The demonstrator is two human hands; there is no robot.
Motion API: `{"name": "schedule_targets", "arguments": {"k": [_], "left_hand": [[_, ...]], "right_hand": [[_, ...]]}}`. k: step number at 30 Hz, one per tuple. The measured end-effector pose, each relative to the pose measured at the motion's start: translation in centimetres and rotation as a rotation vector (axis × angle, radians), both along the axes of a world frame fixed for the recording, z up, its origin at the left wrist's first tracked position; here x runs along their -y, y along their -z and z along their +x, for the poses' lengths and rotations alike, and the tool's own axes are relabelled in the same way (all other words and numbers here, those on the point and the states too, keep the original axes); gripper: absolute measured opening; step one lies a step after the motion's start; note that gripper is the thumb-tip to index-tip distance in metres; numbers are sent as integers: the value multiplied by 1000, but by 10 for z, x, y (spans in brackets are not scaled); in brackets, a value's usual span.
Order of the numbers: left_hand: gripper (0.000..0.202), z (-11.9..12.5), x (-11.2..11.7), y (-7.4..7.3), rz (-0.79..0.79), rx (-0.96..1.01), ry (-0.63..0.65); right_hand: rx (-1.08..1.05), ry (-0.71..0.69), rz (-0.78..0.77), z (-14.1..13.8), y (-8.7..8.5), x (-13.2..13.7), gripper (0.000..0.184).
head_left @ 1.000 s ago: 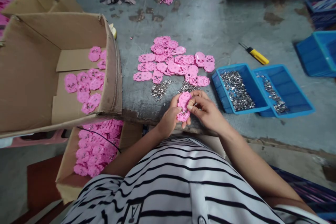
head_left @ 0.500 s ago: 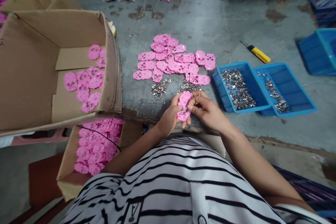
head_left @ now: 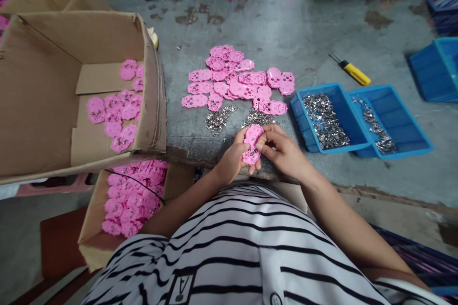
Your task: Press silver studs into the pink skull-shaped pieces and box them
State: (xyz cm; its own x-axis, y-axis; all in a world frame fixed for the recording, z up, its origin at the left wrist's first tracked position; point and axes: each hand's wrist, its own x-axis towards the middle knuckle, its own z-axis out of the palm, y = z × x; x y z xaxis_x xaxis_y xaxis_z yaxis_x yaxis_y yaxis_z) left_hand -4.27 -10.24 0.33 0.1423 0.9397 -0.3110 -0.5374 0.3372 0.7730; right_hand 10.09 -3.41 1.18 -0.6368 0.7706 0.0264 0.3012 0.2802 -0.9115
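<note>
My left hand (head_left: 233, 158) grips a pink plastic plate (head_left: 251, 145) at the near edge of the grey table (head_left: 286, 33). My right hand (head_left: 282, 150) pinches against the plate's upper right side; whatever sits under its fingertips is too small to make out. Just beyond my hands lie two small heaps of silver metal bits (head_left: 218, 119). A spread of pink plates (head_left: 236, 81) lies farther out.
A large open cardboard box (head_left: 43, 105) with pink plates stands left. A lower box (head_left: 132, 198) full of pink plates sits below it. Two blue trays (head_left: 334, 90) (head_left: 400, 119) hold metal bits at right. A yellow-handled tool (head_left: 352, 72) lies beyond them. Another blue bin (head_left: 436, 66) is far right.
Both hands stay on the pink plate with only small finger shifts. The view has drifted slightly.
</note>
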Motion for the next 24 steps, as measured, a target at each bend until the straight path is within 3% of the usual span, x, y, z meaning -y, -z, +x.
{"name": "schedule_targets", "arguments": {"k": [11,17,24], "left_hand": [[46,2,2,1,6,-83,-42],[46,2,2,-4,10,-110,-49],[45,0,5,-3,-24,-187,-46]], "right_hand": [[-83,98,-68,1,7,10,18],[-120,162,-134,2,2,12,22],[-172,294,-65,7,9,13,13]]}}
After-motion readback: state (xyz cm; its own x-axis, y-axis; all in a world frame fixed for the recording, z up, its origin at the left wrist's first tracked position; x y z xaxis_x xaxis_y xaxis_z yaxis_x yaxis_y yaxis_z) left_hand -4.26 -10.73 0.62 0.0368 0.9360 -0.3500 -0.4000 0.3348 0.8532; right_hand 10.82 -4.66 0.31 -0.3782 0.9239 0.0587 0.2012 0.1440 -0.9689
